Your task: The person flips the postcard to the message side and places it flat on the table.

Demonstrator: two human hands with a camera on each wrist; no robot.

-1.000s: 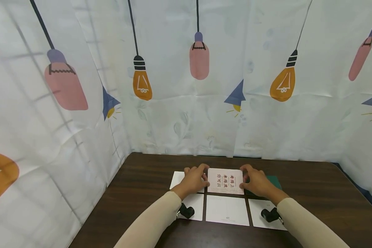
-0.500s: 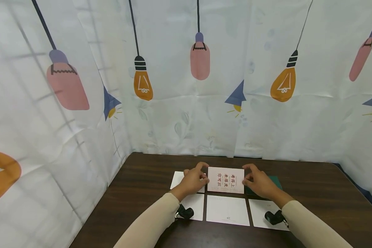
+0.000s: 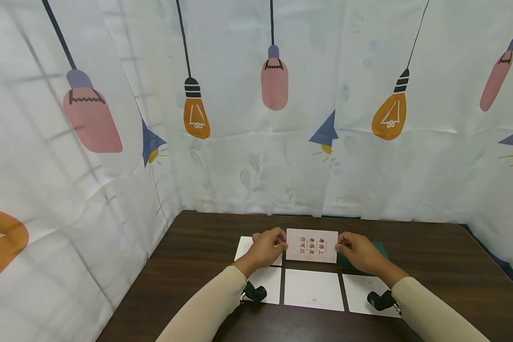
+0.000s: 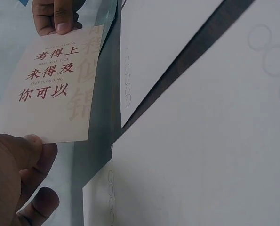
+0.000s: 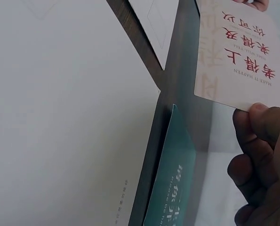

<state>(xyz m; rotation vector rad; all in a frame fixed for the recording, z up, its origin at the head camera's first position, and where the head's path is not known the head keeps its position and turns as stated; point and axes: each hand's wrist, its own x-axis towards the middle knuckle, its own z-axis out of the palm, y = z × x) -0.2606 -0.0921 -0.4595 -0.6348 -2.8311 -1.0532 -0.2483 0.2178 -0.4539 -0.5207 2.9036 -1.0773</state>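
Between my two hands is a pale pink card (image 3: 312, 245) with red Chinese characters, raised off the dark table. My left hand (image 3: 266, 248) pinches its left edge between thumb and fingers; the left wrist view shows the thumb on the printed face of the card (image 4: 52, 89). On the opposite edge, my right hand (image 3: 359, 251) pinches with thumb and forefinger, the other fingers curled below, as the right wrist view shows. A green card (image 3: 345, 260) lies partly hidden under the right hand. Beneath the left hand is a white card (image 3: 244, 247).
Nearer me, a row of white cards lies face up: one at the left (image 3: 271, 280), a middle card (image 3: 313, 289) and a right card (image 3: 363, 287), the outer two partly covered by my wrist cameras. A printed curtain (image 3: 256, 166) hangs behind the brown table (image 3: 205, 256).
The pink card has risen off the table and tilted up toward me. Both hands have closed in on its side edges, the right one shifting slightly rightward.
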